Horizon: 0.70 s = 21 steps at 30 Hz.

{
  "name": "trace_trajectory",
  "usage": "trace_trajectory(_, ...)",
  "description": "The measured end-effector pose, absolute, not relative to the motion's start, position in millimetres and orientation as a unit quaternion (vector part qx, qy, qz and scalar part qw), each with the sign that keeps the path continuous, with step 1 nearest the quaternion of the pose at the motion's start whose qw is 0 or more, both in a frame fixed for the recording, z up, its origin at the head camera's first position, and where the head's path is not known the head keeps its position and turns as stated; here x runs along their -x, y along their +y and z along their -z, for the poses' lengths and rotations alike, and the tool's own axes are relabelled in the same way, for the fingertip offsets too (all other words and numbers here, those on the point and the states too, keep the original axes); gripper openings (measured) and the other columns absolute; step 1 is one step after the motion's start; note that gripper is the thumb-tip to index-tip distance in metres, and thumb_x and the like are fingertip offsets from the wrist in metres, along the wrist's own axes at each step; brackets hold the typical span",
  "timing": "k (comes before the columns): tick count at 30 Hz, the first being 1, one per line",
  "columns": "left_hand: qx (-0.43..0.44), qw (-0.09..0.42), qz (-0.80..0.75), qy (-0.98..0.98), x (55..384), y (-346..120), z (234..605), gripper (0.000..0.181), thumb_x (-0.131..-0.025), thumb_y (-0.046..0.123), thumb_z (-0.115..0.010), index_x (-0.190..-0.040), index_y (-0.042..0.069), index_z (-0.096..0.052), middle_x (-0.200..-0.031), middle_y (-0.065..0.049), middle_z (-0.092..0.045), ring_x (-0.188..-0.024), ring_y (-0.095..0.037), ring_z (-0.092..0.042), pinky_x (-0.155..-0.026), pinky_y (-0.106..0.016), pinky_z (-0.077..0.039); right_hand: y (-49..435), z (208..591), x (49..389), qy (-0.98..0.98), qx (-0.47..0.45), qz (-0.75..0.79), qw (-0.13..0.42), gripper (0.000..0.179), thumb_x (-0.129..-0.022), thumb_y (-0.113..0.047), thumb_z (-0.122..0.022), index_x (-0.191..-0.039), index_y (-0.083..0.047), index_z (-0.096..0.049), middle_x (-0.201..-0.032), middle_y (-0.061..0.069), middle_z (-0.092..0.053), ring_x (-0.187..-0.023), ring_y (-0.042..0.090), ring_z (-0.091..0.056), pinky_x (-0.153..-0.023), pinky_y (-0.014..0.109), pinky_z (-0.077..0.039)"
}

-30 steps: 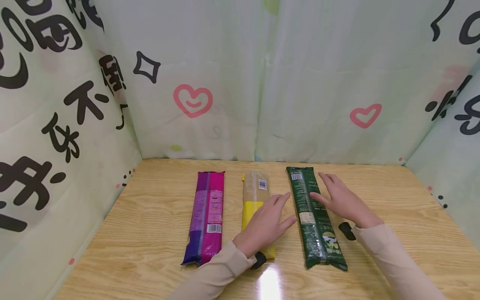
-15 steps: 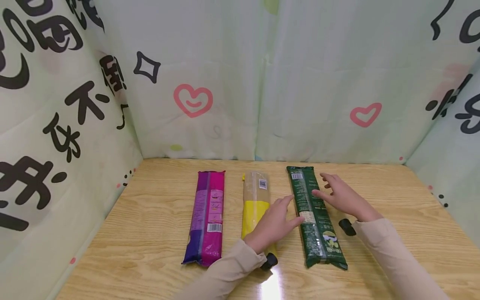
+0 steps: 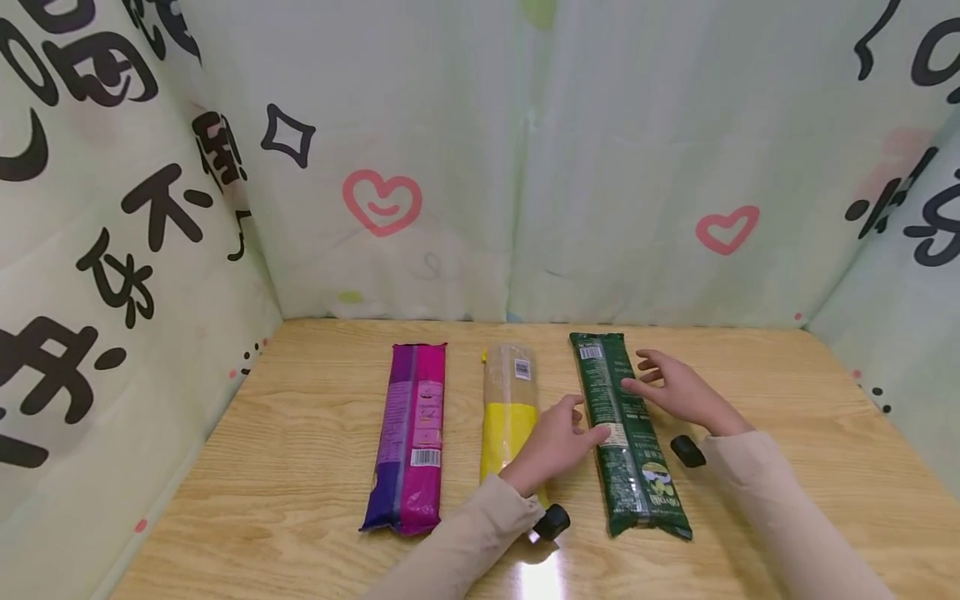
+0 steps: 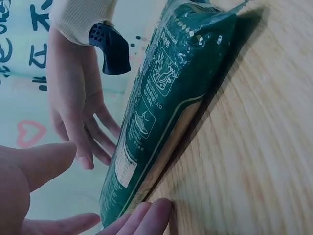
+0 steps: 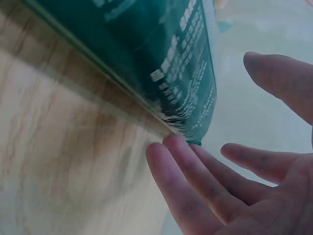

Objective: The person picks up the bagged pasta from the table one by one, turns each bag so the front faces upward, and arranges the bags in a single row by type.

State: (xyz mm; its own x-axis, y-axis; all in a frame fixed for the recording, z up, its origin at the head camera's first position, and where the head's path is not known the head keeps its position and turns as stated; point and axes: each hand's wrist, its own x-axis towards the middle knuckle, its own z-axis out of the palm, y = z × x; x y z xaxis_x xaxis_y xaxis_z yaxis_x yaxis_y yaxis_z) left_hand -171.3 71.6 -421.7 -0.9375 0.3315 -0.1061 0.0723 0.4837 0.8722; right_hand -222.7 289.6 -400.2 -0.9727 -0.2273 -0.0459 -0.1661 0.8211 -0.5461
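A long dark green packet (image 3: 617, 433) with a barcode and pale print lies on the wooden table, slightly slanted. My left hand (image 3: 553, 442) is at its left side, thumb over the near face and fingertips right at the edge in the left wrist view. On the other side my right hand (image 3: 678, 390) has its thumb above the packet and its fingers loosely bent beside the right edge. The right wrist view shows those fingertips (image 5: 159, 154) low by the green packet's edge (image 5: 161, 73). Neither hand grips it.
A yellow and clear packet (image 3: 510, 425) lies left of the green one, partly hidden under my left forearm. Further left is a purple and pink packet (image 3: 408, 442). Printed curtains (image 3: 480, 167) stand behind and at both sides of the table (image 3: 300, 467).
My left hand has moved right, to the green packet's left edge, and its fingers have bent more. The right hand's fingers have curled slightly. The packets lie in the same places.
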Motion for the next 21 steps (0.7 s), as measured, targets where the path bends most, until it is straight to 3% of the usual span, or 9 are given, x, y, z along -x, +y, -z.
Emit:
trace_trajectory(4,-0.098,0.139,-0.504,0.847,173,72,423,0.062,-0.084,0.042,-0.064,-0.134,0.011,-0.043,-0.116,-0.009,-0.059,-0.096,-0.017,-0.058,-0.081,-0.033,-0.05,290,404,226,0.948,0.094,0.295,0.071,0.078,-0.089,-0.043,-0.056,-0.138,0.009,-0.025,-0.128,0.034,-0.043,-0.109,0.045,-0.05,-0.081,0.051,-0.049)
trace_trajectory(12,-0.092,0.147,-0.546,0.82,173,77,425,0.06,-0.084,0.031,-0.067,-0.134,0.007,-0.043,-0.11,-0.012,-0.06,-0.063,-0.012,-0.059,-0.06,-0.024,-0.051,296,409,229,0.926,0.076,0.355,0.101,0.08,-0.088,-0.044,-0.057,-0.139,0.009,-0.023,-0.125,0.033,-0.046,-0.101,0.037,-0.058,-0.079,0.044,-0.052)
trace_trajectory(21,-0.067,0.152,-0.588,0.792,175,84,426,0.061,-0.079,0.018,-0.073,-0.132,0.008,-0.045,-0.103,-0.009,-0.06,-0.061,-0.012,-0.06,-0.054,-0.024,-0.052,299,407,232,0.907,0.035,0.396,0.143,0.083,-0.086,-0.046,-0.059,-0.137,0.01,-0.024,-0.121,0.033,-0.049,-0.083,0.023,-0.065,-0.082,0.046,-0.05)
